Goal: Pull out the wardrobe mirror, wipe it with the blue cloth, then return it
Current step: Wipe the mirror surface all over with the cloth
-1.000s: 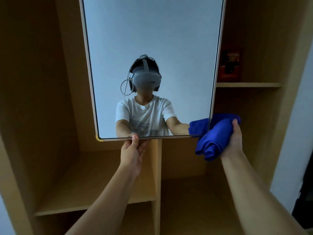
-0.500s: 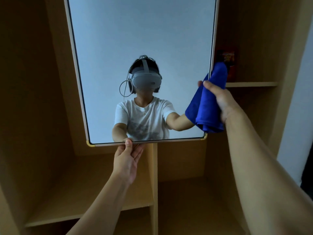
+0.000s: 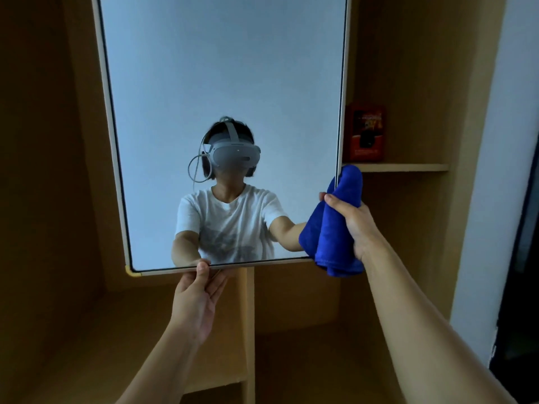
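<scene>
The tall wardrobe mirror (image 3: 221, 68) with a pale frame fills the upper middle of the view, swung out in front of the wooden wardrobe. My left hand (image 3: 198, 298) grips its bottom edge from below, thumb on the glass side. My right hand (image 3: 354, 225) is closed on the bunched blue cloth (image 3: 332, 234), which is pressed against the mirror's lower right edge and covers its bottom right corner. A person with a headset and white shirt is reflected in the glass.
A red box (image 3: 366, 132) stands on a wooden shelf (image 3: 408, 167) right of the mirror. A vertical wooden divider (image 3: 249, 330) and lower shelves (image 3: 215, 381) lie below. A white wall (image 3: 495, 170) borders the right.
My right hand with the blue cloth rose from below the mirror's bottom right corner up onto its right edge, then slid slightly down. The left hand kept its hold on the bottom edge.
</scene>
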The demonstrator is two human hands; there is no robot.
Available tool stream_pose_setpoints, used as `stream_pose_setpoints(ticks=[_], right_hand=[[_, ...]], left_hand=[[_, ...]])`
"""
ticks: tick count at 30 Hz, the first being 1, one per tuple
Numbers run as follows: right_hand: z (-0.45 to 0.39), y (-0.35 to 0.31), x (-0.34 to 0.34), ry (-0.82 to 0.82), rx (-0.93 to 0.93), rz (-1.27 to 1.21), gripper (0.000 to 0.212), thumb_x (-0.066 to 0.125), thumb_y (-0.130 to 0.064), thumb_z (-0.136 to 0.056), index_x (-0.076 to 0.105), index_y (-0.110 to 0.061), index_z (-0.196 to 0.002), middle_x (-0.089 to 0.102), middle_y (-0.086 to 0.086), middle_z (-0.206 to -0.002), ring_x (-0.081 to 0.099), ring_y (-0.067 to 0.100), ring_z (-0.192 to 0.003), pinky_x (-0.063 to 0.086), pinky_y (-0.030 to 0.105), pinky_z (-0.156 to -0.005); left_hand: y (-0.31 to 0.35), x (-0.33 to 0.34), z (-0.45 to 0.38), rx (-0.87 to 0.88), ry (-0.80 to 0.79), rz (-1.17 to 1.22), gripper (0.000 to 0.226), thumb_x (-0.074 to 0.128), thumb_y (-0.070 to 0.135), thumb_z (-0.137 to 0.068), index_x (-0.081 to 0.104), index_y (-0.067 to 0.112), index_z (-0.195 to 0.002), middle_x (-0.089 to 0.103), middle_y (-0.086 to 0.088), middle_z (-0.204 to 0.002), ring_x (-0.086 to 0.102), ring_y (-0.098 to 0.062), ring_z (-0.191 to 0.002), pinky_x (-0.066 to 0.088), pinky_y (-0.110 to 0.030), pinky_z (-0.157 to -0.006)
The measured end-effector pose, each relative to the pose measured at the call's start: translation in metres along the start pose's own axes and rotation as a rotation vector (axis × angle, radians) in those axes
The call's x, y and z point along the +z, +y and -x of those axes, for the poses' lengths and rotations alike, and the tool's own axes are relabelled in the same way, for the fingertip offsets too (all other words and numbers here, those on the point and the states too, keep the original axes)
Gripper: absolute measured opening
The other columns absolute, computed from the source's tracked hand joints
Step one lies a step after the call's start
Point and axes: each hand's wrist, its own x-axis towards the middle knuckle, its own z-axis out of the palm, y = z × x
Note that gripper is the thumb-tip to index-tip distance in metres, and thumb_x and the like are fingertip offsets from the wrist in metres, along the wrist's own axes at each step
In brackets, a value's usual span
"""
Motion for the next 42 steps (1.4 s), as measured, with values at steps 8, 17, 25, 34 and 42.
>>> stream_pose_setpoints(ticks=[8,17,25,34,42], right_hand=[[-0.035,-0.091,0.035,-0.018,-0.049,-0.019,0.030,0.078,-0.031,-0.072,0.072,-0.014,-0.096,0.073,0.002,-0.094,0.066,0.023,-0.091,0.053,0.035,-0.084],[-0.038,-0.113,0.043,-0.002,-0.181,-0.001,0.032,0.076,-0.032,-0.075,0.068,-0.014,-0.101,0.074,-0.001,-0.094,0.069,0.019,-0.089,0.055,0.034,-0.079],[-0.014,-0.019,0.016,0.045,-0.109,0.002,0.044,0.077,-0.033,-0.074,0.061,-0.017,-0.112,0.072,0.000,-0.098,0.068,0.018,-0.089,0.052,0.029,-0.069],[0.009,0.034,0.016,0.279,-0.221,0.092,0.051,0.074,-0.038,-0.077,0.054,-0.025,-0.122,0.067,-0.006,-0.105,0.064,0.014,-0.096,0.050,0.036,-0.090],[0.023,0.044,0.017,0.364,-0.133,-0.148,0.053,0.075,-0.036,-0.077,0.053,-0.023,-0.123,0.069,-0.003,-0.106,0.067,0.016,-0.096,0.051,0.042,-0.094]], left_hand=[[0.000,0.001,-0.002,0.016,0.038,-0.053,0.016,0.047,0.016,-0.095,0.057,0.011,-0.107,0.071,-0.008,-0.099,0.071,-0.019,-0.083,0.049,-0.032,-0.081],[0.001,-0.001,0.002,0.005,0.003,-0.037,0.021,0.047,0.018,-0.095,0.056,0.010,-0.112,0.071,-0.009,-0.101,0.071,-0.021,-0.088,0.049,-0.032,-0.081],[-0.001,-0.001,-0.001,0.013,0.006,-0.019,0.019,0.047,0.019,-0.095,0.057,0.014,-0.110,0.074,-0.004,-0.095,0.071,-0.018,-0.087,0.049,-0.031,-0.080],[-0.004,0.000,0.001,0.019,0.003,0.004,0.020,0.047,0.021,-0.096,0.056,0.013,-0.111,0.071,-0.007,-0.101,0.070,-0.019,-0.091,0.052,-0.028,-0.074],[-0.003,0.001,0.002,0.021,-0.011,0.009,0.019,0.045,0.023,-0.097,0.056,0.012,-0.109,0.072,-0.009,-0.098,0.071,-0.019,-0.087,0.058,-0.025,-0.064]])
